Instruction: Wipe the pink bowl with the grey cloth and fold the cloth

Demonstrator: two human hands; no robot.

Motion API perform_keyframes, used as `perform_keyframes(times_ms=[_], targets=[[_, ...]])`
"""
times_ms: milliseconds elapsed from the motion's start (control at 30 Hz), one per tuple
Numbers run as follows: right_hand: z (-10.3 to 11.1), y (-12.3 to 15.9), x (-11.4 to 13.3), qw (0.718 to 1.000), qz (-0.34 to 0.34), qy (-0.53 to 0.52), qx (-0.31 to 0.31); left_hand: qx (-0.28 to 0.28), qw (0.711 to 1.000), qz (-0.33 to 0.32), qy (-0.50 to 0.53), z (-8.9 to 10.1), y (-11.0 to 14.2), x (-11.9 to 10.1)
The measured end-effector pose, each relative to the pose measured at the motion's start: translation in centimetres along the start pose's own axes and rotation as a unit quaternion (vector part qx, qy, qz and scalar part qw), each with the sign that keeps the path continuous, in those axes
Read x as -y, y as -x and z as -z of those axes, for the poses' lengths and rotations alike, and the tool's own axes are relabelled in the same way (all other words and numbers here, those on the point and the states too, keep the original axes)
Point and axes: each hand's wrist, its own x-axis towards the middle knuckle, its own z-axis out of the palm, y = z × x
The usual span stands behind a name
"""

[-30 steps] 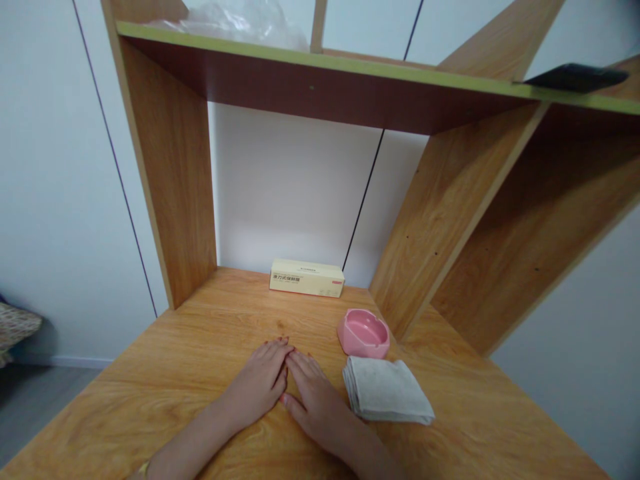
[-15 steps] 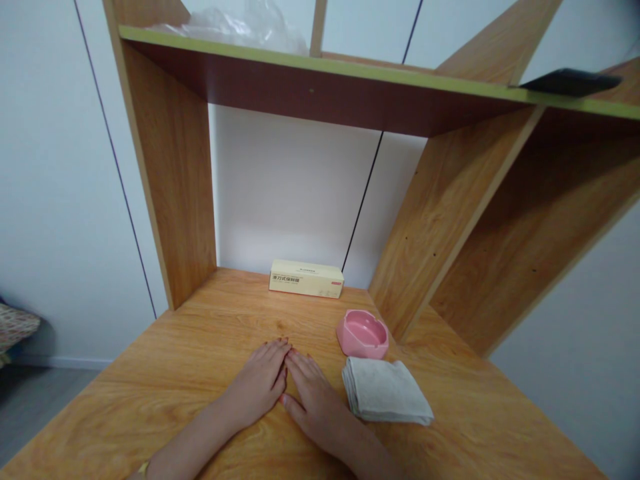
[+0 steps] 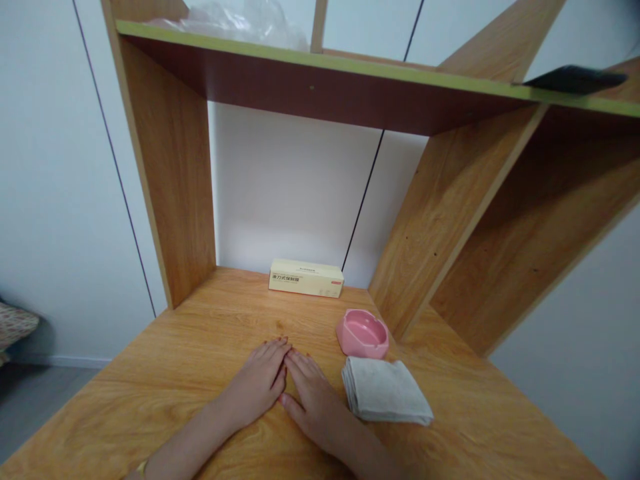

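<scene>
My left hand point(image 3: 261, 381) lies flat, palm down, on the wooden desk point(image 3: 165, 380), its fingers stretched out. Beside it my right hand point(image 3: 311, 399) rests the same way, and the fingertips of both meet. Neither holds anything. Just right of my right hand is a folded light grey cloth point(image 3: 387, 391). Behind the cloth stands a pink ashtray point(image 3: 364, 333) with notches in its rim. Farther back, close to the wall, a long cream box point(image 3: 306, 279) with printed characters lies lengthwise.
A shelf point(image 3: 320, 83) spans the desk above, carrying clear plastic wrapping point(image 3: 245, 23) and a dark flat object point(image 3: 577, 80) at its right. Wooden uprights stand at the left point(image 3: 173, 180) and right point(image 3: 425, 233). Patterned fabric point(image 3: 15, 325) shows at the far left.
</scene>
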Motion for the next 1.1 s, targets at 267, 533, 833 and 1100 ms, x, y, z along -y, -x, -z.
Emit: perform_keyframes(times_ms=[267, 533, 833, 1100], targets=[[-0.33, 0.08, -0.38, 1.000, 0.013, 0.002, -0.011, -0.005, 1.000, -0.007, 0.001, -0.14, 0.06, 0.22], [0.22, 0.01, 0.07, 1.000, 0.006, 0.004, 0.010, 0.001, 1.000, -0.010, -0.014, 0.12, 0.06, 0.02], [0.04, -0.01, -0.02, 1.000, 0.006, -0.002, 0.003, -0.004, 1.000, -0.006, -0.018, 0.15, 0.01, -0.09], [0.07, 0.04, 0.00, 1.000, 0.004, 0.004, 0.005, -0.005, 1.000, -0.003, -0.014, 0.16, 0.09, -0.14]])
